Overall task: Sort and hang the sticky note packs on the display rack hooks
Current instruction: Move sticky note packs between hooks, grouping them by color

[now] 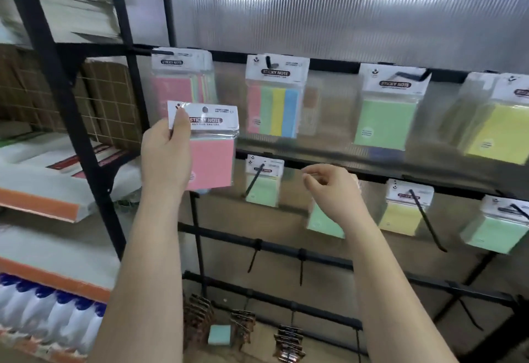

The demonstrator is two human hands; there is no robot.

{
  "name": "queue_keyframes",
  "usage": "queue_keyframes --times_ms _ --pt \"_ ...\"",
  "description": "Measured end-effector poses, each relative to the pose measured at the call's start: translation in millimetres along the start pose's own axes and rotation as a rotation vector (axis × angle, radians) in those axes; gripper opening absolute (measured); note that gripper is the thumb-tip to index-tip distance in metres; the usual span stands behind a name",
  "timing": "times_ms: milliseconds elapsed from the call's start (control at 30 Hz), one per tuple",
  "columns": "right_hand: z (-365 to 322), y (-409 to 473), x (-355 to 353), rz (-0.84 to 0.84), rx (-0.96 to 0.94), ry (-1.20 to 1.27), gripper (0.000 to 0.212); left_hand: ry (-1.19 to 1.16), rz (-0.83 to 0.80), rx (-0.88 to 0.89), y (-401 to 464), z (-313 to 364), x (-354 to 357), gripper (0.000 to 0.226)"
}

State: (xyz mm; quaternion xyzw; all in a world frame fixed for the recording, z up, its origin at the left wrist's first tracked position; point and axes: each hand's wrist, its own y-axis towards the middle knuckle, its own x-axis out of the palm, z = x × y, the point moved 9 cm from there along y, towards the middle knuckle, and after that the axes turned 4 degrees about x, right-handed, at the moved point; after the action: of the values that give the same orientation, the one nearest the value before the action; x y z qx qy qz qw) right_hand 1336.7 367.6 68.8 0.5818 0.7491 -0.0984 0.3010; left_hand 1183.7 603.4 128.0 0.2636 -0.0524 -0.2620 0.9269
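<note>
My left hand [166, 153] grips a pink sticky note pack [210, 159] by its white header card, held up just below the pink packs [177, 88] hanging on the top-left hook. My right hand [332, 188] hovers in front of the second rail with fingers loosely curled and nothing in it, partly covering a green pack [325, 221]. On the top rail also hang a striped multicolour pack [274, 105], a green pack [386, 119] and a yellow pack [498, 131]. The second rail holds a small green pack [262, 188], a yellow pack [400, 214] and another green pack [495, 228].
Black rack rails [323, 262] below carry several bare hooks. Dark packets and a loose teal pad [219, 334] sit at the rack's foot. A black shelf post [77, 122] stands at left, with boxes and white bottles [45, 314] beyond it.
</note>
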Motion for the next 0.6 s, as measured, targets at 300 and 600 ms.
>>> queue_keyframes --times_ms 300,600 --pt "-20.2 6.2 96.3 0.137 0.214 0.037 0.019 0.046 -0.152 0.139 94.9 -11.0 -50.6 0.041" --pt "-29.3 1.5 110.6 0.252 0.278 -0.069 0.024 -0.149 -0.129 0.149 132.5 -7.0 -80.0 0.021"
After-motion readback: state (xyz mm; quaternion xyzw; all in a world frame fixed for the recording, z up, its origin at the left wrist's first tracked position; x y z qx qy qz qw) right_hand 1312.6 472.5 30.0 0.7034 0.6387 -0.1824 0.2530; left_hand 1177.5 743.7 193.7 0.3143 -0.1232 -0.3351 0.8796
